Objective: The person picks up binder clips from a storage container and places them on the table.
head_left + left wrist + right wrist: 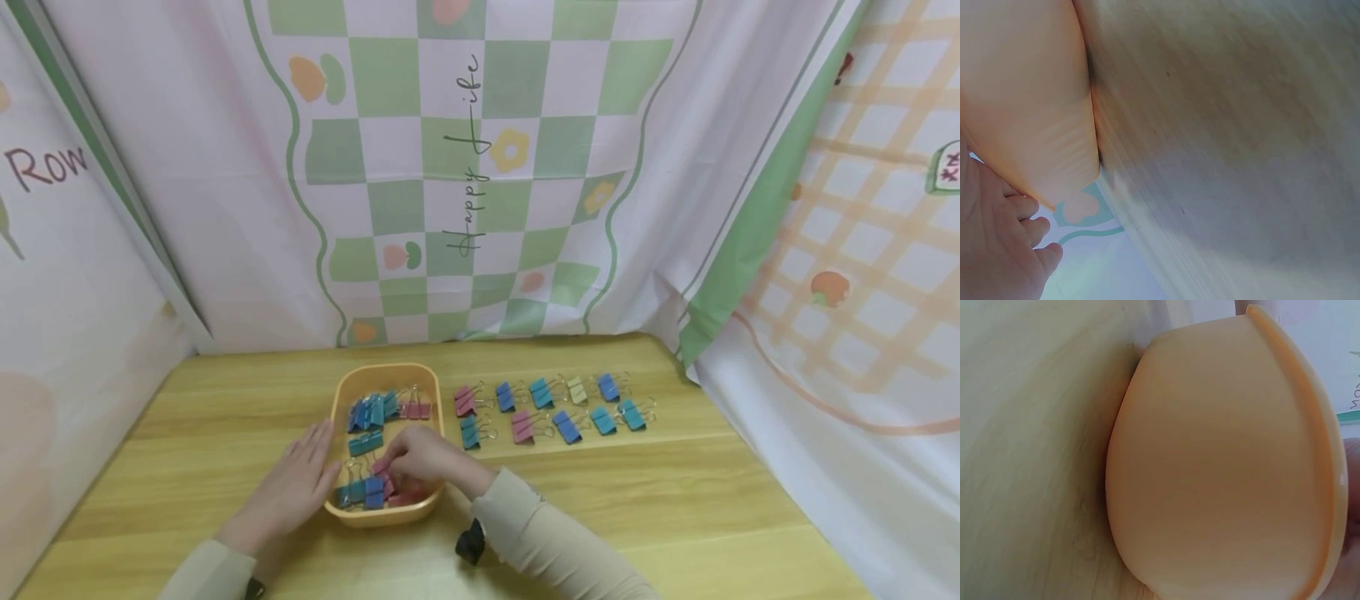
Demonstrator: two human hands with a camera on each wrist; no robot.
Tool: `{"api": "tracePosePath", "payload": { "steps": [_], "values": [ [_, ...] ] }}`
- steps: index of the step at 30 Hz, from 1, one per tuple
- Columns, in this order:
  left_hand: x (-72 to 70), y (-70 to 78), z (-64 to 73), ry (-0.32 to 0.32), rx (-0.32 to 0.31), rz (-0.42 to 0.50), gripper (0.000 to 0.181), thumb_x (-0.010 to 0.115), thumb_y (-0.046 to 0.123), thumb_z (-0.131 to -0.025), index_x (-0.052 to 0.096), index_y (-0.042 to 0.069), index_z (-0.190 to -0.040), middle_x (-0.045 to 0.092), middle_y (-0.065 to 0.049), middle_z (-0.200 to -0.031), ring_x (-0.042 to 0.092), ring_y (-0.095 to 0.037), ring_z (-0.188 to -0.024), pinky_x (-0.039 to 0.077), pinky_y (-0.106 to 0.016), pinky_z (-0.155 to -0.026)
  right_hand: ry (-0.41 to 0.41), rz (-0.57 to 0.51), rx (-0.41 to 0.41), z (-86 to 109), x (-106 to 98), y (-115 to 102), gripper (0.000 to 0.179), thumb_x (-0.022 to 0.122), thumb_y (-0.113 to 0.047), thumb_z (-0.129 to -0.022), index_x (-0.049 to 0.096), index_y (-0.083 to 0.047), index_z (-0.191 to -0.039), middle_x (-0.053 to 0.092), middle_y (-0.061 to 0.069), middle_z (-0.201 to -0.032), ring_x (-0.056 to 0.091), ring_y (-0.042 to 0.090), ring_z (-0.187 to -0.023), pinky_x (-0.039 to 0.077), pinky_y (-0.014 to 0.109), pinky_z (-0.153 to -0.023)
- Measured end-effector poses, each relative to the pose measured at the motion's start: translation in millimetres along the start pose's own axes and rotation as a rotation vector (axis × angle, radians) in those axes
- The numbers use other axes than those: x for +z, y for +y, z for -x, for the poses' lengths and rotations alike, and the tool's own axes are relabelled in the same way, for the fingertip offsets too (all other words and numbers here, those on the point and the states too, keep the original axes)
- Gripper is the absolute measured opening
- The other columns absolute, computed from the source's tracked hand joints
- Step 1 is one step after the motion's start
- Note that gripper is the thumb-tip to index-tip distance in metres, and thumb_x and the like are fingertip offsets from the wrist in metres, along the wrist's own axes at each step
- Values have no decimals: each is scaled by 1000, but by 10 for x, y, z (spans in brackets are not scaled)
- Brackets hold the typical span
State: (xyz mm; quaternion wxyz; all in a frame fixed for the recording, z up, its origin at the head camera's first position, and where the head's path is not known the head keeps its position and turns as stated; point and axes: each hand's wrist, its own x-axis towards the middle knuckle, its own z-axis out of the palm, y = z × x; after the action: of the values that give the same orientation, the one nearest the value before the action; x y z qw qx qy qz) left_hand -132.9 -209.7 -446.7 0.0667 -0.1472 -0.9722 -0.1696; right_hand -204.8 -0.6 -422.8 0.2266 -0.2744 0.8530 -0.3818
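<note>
An orange plastic basket [437, 392] stands on the table with several blue, teal and pink binder clips inside. My left hand [296, 479] lies along the basket's left side, fingers straight and close to the rim. In the left wrist view, the fingers of that hand [1000, 240] are beside the basket wall [1029, 106]. My right hand [420, 454] reaches over the right rim into the near half, thumb and forefinger pinching a pink binder clip [384, 477]. The basket's outer wall [1222, 456] fills most of the right wrist view and hides the fingertips.
To the right of the basket, two rows of binder clips lie on the table, including a pink clip [523, 427], a blue clip [567, 427] and a yellow clip [576, 391]. A patterned curtain [480, 200] hangs behind the table's far edge.
</note>
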Motion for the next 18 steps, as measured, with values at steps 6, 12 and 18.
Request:
{"api": "tracePosePath", "payload": {
  "steps": [6,12,18],
  "values": [
    [-4,3,2,-2,0,4,59,34,29,-100,19,-11,-141,17,-24,-147,16,-40,-133,17,-53,-106,45,-3,14,6,-35,7,16,59,1,-84,73,-6,-86,62,-3,-65,53,11,-46,42,21,-38],
    [-11,13,5,-1,-2,14,58,36,27,-100,19,-11,-140,17,-24,-147,16,-41,-133,17,-53,-106,88,-61,25,-2,-91,29,15,58,3,-84,71,-2,-89,63,0,-66,58,15,-48,50,24,-44],
    [-18,20,8,-5,-5,9,58,36,27,-100,19,-11,-141,17,-24,-147,16,-40,-133,17,-53,-106,105,-214,-4,-14,-149,64,17,55,5,-85,70,2,-93,65,5,-73,62,18,-59,55,34,-52]
  ]
}}
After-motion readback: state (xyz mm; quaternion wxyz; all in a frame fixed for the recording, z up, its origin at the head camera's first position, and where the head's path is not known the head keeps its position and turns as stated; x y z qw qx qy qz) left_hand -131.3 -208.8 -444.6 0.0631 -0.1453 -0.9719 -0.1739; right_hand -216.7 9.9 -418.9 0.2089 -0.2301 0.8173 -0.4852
